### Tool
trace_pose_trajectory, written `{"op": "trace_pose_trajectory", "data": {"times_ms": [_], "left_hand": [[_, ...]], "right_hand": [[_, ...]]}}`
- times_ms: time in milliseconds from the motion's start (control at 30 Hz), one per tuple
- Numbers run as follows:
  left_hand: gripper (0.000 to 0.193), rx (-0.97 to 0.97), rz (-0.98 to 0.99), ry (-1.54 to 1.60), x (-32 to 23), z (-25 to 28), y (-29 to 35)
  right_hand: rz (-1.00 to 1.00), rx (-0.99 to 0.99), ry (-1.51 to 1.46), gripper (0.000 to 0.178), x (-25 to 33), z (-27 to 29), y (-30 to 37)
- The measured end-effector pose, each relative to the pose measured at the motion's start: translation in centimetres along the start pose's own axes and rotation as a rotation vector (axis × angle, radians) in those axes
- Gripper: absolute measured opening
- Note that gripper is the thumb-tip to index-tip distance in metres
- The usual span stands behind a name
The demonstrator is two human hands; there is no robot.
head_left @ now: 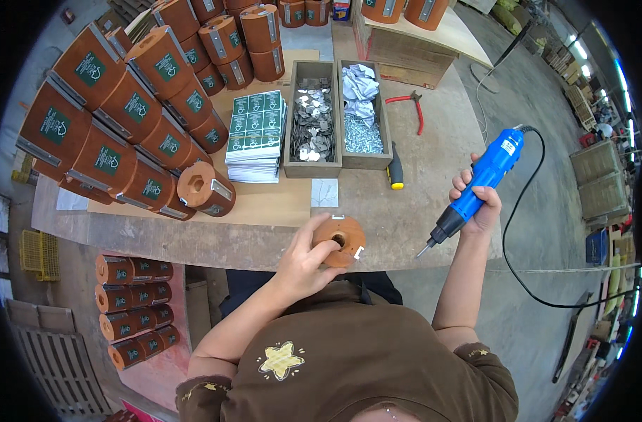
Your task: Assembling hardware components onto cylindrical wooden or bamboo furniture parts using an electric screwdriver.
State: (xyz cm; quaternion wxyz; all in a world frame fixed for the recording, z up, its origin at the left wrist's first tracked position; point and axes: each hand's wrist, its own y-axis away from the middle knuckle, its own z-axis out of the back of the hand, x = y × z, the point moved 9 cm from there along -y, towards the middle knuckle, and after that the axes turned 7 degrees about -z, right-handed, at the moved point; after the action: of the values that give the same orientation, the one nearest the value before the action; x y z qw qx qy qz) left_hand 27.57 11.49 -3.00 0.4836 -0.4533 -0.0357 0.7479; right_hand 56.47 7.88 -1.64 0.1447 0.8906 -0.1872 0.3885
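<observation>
My left hand [300,264] is closed on a brown wooden cylinder [352,233] at the table's near edge. Its round end faces up, with a dark hole in the middle and light metal pieces at the rim; the thumb lies across the end beside the hole. Off to the right, my right hand [484,205] grips a blue electric screwdriver [495,163] whose black nose and thin bit point down and left. The bit is apart from the cylinder. A black cord runs from the tool's upper end.
Stacked brown cylinders [134,109] with green labels fill the left of the table [433,204]. Behind the middle stand a label pile [254,137], a wooden box of metal pieces [312,169] and one of screws [364,135]. Red-handled pliers [419,116] and a screwdriver [395,172] lie right.
</observation>
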Motion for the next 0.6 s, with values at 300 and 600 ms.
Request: {"op": "trace_pose_trajectory", "data": {"times_ms": [300,600], "left_hand": [[0.042,-0.023,0.021,-0.070,-0.4,-0.1,-0.8],[0.049,0.041,0.052,-0.040,-0.4,0.6,-0.8]], "right_hand": [[0.102,0.098,-0.064,0.066,0.3,-1.8,1.9],[0.254,0.194,0.034,0.070,3.5,-4.7,3.6]]}}
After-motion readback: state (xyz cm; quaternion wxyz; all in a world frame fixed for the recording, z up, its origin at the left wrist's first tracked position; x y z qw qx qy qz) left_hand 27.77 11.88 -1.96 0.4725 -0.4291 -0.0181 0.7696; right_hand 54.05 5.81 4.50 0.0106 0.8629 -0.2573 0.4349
